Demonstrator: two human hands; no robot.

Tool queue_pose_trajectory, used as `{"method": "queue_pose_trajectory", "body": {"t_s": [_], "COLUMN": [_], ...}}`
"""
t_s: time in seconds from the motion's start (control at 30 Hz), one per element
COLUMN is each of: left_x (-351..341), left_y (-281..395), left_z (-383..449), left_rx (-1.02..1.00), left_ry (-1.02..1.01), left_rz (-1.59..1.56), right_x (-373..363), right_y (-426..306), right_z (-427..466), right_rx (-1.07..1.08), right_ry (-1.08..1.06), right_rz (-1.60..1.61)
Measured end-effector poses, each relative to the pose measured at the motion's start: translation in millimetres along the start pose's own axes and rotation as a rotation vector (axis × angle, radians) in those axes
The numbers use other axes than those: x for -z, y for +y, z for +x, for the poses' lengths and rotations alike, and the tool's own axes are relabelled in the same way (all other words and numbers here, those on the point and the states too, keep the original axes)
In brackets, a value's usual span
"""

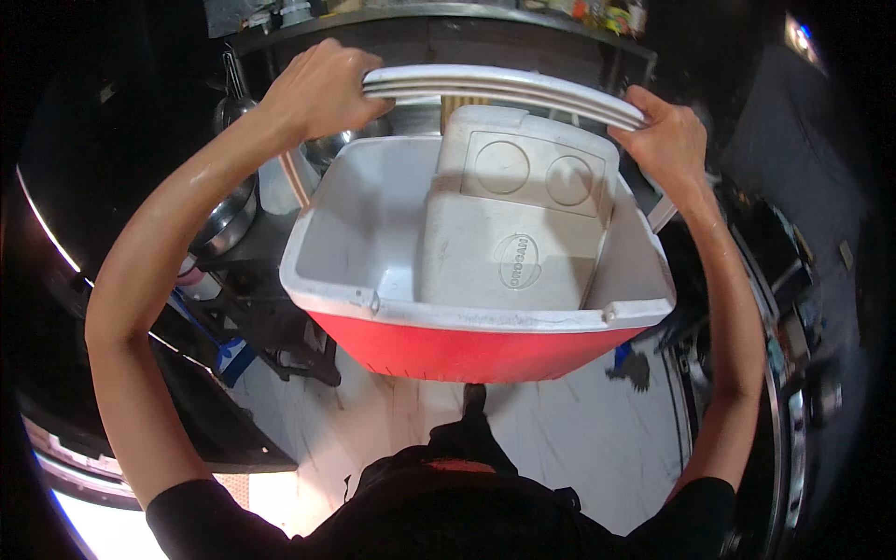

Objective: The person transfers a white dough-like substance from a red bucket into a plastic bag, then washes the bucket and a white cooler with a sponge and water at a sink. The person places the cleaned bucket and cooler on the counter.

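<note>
Both my hands grip the white plastic handle (504, 80) of a red and white cooler box (476, 346). My left hand (329, 91) is wrapped round the handle's left end, and my right hand (665, 140) closes on its right end. The cooler hangs in front of my body, above the floor, its top uncovered. Inside, the white Orocan lid (507, 231) stands tilted in the right half, its upper end rising above the rim. To its left the white inner wall (378, 203) shows. The lid hides the right part of the inside.
A metal counter (420, 14) with bottles and packets runs along the back. Steel pots (227, 220) stand on a lower shelf at the left, above a blue dustpan or broom head (234, 357). A stove-like appliance (791, 420) lines the right side. Pale tiles (560, 434) cover the floor.
</note>
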State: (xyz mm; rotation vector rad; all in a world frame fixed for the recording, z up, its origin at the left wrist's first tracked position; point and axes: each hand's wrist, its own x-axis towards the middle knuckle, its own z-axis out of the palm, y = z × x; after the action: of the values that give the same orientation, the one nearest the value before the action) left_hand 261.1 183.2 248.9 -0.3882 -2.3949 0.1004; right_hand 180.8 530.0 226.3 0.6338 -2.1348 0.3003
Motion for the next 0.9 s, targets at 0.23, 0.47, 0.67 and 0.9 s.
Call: {"method": "queue_pose_trajectory", "body": {"t_s": [0.23, 0.47, 0.67, 0.9], "left_x": [-80.0, -154.4, -220.8, -239.3], "left_y": [-78.2, -89.2, -161.1, -175.4], "left_z": [109.0, 137.8, 162.8, 163.2], "left_rx": [0.059, 0.123, 0.144, 0.001], "left_ry": [0.035, -0.114, -0.119, -0.003], "left_rz": [0.080, 0.011, -0.029, -0.074], "right_x": [-112.9, -203.1, -285.0, -351.9], "right_y": [53.9, 106.0, 106.7, 179.5], "right_z": [126.6, 145.5, 196.4, 252.7], "right_rx": [0.021, 0.090, 0.151, -0.218], "right_ry": [-0.121, -0.240, -0.359, -0.878], "right_rz": [0.037, 0.166, 0.169, 0.560]}}
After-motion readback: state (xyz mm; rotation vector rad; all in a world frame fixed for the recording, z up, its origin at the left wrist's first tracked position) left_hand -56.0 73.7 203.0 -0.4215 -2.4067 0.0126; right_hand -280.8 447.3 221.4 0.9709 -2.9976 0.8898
